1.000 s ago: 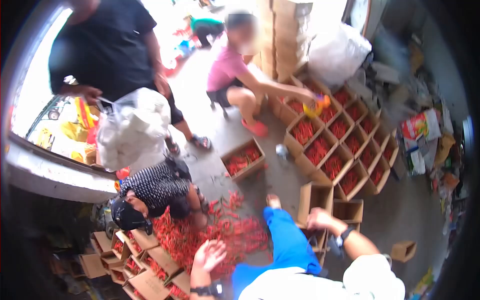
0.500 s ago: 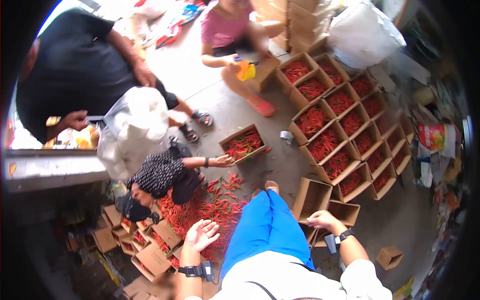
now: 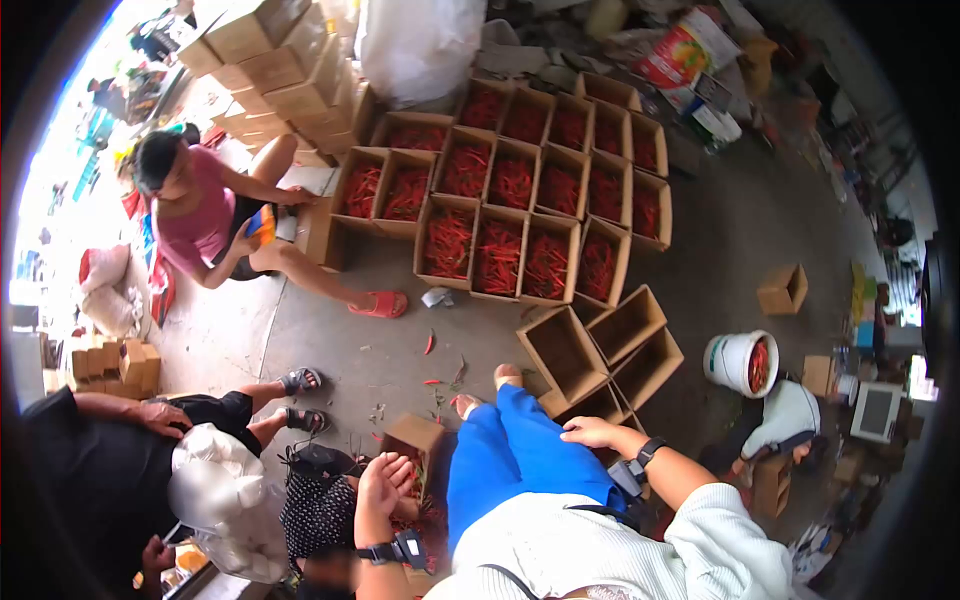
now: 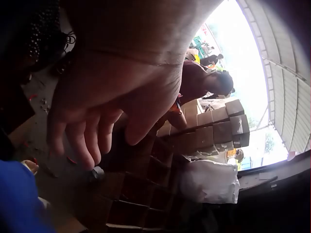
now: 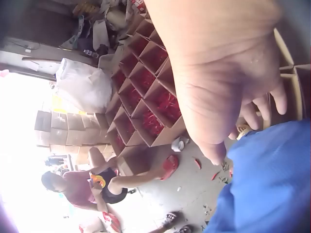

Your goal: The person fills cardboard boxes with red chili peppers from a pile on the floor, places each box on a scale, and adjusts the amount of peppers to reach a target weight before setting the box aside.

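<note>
My left hand (image 3: 385, 482) is held palm up beside my blue trousers (image 3: 530, 455), its fingers loosely bent and holding nothing. In the left wrist view the left hand (image 4: 112, 102) hangs with relaxed fingers. A cardboard box (image 3: 412, 435) stands just beyond it. My right hand (image 3: 592, 432) is over the right thigh, near several open cardboard boxes (image 3: 562, 352) with bare brown insides. Nothing is between the right hand's (image 5: 228, 92) loose fingers in the right wrist view. Ahead, red chili peppers (image 3: 498, 255) fill rows of cardboard boxes on the floor.
A squatting person in a pink top (image 3: 195, 205) holds a yellow-orange item. Another in black holds a white bag (image 3: 228, 500) at left, beside someone in a dotted top (image 3: 318, 515). At right are a white bucket (image 3: 735, 362) with peppers and a small box (image 3: 783, 290).
The head view has turned right, so the filled boxes now lie straight ahead and the bucket has appeared. The pepper heap is mostly out of sight. Both hands still hold nothing.
</note>
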`<state>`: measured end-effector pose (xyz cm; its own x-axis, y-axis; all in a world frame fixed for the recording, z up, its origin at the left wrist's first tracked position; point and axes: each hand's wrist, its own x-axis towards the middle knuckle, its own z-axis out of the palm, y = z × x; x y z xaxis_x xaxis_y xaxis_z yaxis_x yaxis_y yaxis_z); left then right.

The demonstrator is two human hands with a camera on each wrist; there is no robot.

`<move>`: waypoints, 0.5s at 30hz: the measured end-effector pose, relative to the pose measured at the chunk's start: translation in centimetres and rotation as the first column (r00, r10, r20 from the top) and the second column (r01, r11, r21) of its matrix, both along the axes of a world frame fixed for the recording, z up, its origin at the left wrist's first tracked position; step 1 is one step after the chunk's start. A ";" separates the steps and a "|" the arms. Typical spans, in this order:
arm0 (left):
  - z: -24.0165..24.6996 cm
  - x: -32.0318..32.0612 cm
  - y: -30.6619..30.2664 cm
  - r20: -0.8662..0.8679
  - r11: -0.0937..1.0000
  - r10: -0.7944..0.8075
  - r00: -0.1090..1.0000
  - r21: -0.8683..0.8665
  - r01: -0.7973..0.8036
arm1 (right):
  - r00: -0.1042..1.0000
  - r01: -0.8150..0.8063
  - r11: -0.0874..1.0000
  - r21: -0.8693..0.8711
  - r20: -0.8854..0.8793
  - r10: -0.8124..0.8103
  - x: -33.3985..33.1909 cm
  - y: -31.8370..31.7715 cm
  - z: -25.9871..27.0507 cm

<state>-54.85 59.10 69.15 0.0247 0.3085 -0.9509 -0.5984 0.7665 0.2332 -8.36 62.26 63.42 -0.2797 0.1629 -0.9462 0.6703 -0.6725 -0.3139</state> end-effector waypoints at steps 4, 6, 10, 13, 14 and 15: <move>-3.4 0.9 0.6 0.017 0.915 -0.236 0.972 -0.334 0.228 | 0.988 0.147 0.975 -0.169 0.071 -0.136 2.0 -2.7 1.6; -5.2 1.6 0.3 0.168 0.837 -0.298 0.940 -0.428 0.341 | 0.954 0.298 0.927 -0.228 0.088 -0.285 3.4 -2.9 2.4; 0.7 8.5 6.0 0.252 0.727 -0.602 0.758 -0.218 0.651 | 0.807 0.567 0.764 -0.308 0.020 -0.590 7.1 -5.4 0.3; 3.4 11.9 12.1 0.251 0.607 -0.743 0.620 -0.137 0.783 | 0.624 0.764 0.595 -0.249 0.051 -0.780 8.0 -8.3 -1.3; 3.0 12.2 13.5 0.259 0.614 -0.740 0.620 -0.116 0.781 | 0.604 0.781 0.577 -0.236 0.057 -0.795 8.0 -9.2 -1.5; 2.4 12.3 14.6 0.272 0.632 -0.723 0.635 -0.113 0.767 | 0.583 0.799 0.558 -0.223 0.061 -0.810 7.9 -9.6 -1.4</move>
